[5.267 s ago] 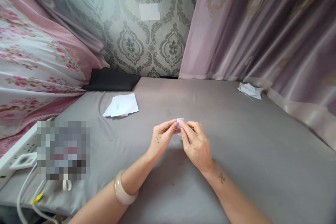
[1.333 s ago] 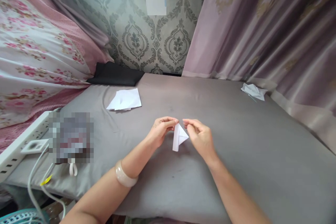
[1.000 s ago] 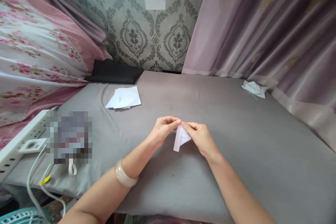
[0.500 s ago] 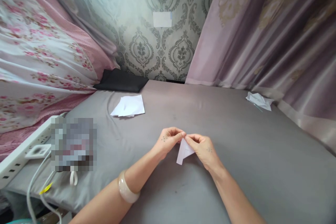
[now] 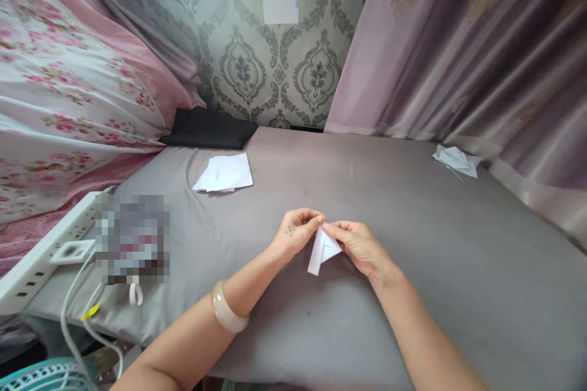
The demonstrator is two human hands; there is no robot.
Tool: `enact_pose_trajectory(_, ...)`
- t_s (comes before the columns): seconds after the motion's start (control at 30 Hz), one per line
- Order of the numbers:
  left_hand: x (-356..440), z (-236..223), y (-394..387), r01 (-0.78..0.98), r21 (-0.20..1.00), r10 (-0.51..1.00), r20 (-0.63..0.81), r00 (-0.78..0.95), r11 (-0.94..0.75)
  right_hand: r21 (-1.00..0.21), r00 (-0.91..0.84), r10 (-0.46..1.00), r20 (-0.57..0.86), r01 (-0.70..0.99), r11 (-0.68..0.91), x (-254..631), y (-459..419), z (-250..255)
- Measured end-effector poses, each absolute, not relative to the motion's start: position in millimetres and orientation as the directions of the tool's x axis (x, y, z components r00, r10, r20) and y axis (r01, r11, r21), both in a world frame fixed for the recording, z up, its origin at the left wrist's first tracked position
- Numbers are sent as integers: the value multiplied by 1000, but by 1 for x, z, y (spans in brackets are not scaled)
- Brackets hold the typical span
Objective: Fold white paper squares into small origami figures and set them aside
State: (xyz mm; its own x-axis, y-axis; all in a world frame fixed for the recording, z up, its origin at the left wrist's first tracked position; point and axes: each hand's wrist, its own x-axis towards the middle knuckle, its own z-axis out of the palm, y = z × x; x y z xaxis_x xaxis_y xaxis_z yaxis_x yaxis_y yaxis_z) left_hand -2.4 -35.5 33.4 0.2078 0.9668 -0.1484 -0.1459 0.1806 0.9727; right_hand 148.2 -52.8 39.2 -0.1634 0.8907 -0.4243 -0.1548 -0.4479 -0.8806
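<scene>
A small folded piece of white paper [image 5: 323, 248] hangs over the grey cloth, its top corner pinched between both hands. My left hand [image 5: 297, 233], coming from the lower left with a pale bangle [image 5: 225, 308] on the forearm, is closed with thumb and forefinger on the paper's tip. Just right of it, my right hand [image 5: 360, 244] is closed on the same corner, its thumb over the front of the paper. A narrow strip of the paper points down on the left, beside a triangular flap. The curled fingers of both hands are partly hidden.
White paper sheets [image 5: 227, 172] lie beyond my left hand. More crumpled paper [image 5: 456, 160] lies at the far right by the curtain [image 5: 389, 61]. A black cloth [image 5: 211, 128] is at the back. A power strip [image 5: 41, 256] with cables and a pixelated item [image 5: 135, 238] are at left.
The view has tilted down slightly, so everything sits higher. My right hand has shifted a little on the paper, showing more of the triangular flap. Both hands still pinch its tip.
</scene>
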Motion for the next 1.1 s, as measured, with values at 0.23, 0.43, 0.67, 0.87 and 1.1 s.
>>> enact_pose_trajectory(0.23, -14, 38, -33, 14, 948, 919, 303, 253, -317, -775, -228, 871, -434, -399, -491, 154, -48, 42)
enact_pose_trajectory(0.43, -15, 46, -38, 85, 874, 834, 424, 353, -479, -686, -214, 840, -499, -494, -534, 153, -47, 47)
enact_pose_trajectory(0.67, -17, 45, -39, 5, 922, 847, 355, 395, -388, -617, -287, 765, -577, -461, -638, 150, -50, 47)
enact_pose_trajectory(0.87, -10, 43, -41, -105, 991, 971, 107, 215, -86, -834, -67, 865, -497, -239, -497, 155, -49, 40)
enact_pose_trajectory(1.1, -7, 45, -40, -235, 944, 946, -160, 283, 230, -1000, 43, 999, 20, 18, 19, 155, -54, 55)
